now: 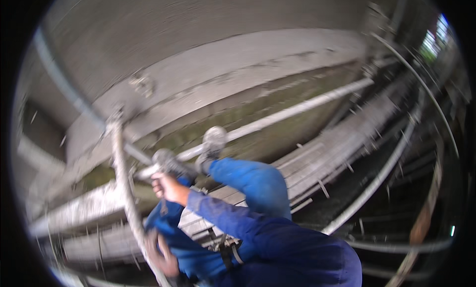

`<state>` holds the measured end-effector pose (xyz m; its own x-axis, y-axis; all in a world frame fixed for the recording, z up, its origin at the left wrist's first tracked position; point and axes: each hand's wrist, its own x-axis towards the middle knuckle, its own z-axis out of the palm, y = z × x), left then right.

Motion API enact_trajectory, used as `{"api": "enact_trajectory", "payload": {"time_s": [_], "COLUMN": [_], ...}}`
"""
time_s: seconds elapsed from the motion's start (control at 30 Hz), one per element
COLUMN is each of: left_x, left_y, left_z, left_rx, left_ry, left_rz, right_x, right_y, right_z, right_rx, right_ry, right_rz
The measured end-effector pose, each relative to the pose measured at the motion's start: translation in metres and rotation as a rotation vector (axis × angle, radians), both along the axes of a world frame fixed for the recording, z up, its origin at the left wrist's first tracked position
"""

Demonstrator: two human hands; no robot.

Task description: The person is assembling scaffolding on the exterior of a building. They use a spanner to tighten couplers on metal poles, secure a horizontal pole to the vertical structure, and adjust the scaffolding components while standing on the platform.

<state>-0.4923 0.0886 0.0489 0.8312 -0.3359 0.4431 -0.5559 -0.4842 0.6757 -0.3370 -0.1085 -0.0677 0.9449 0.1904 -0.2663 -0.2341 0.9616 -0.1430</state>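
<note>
My right hand (171, 189) reaches across my body in a blue sleeve, its fingers curled closed. A short, narrow dark piece (164, 207) shows just below it, too blurred to name. Near the lower edge my left hand (162, 256) is smeared by motion, close beside an upright whitish scaffold pole (126, 188); whether it touches the pole I cannot tell. My shoes (214, 139) rest at a long pale horizontal tube (297, 108), just beyond the right hand. A belt with dark straps (229, 252) crosses my blue trousers.
A grey diagonal pole (74, 91) meets the upright pole at the left. Behind them runs a concrete ledge (248, 59). Planks (342, 138) lie below, with dark gaps beside them. A curved-looking tube (382, 178) and a rusty pole (421, 222) stand at the right.
</note>
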Motion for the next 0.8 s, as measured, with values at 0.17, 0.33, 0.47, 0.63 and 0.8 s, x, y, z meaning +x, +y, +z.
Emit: {"api": "enact_trajectory", "payload": {"time_s": [0.17,0.33,0.47,0.63,0.8], "left_x": [-0.089,-0.089,-0.02,0.072,0.254], "left_y": [0.05,0.093,0.083,0.054,0.005], "left_z": [0.023,0.014,0.097,0.1,0.061], "left_rx": [0.342,-0.134,0.055,-0.176,-0.487], "left_ry": [0.416,0.502,0.235,0.343,0.65], "left_rz": [0.141,0.166,0.232,0.306,0.074], "right_x": [-0.022,-0.029,-0.007,-0.001,-0.011], "right_y": [0.027,0.066,0.066,0.094,0.109], "right_z": [0.044,-0.012,0.005,0.031,0.047], "right_rx": [-0.491,-0.624,-0.585,-0.638,-0.556], "right_ry": [-0.096,0.192,0.016,0.039,-0.117], "right_rz": [-0.137,-0.034,-0.069,-0.067,-0.026]}}
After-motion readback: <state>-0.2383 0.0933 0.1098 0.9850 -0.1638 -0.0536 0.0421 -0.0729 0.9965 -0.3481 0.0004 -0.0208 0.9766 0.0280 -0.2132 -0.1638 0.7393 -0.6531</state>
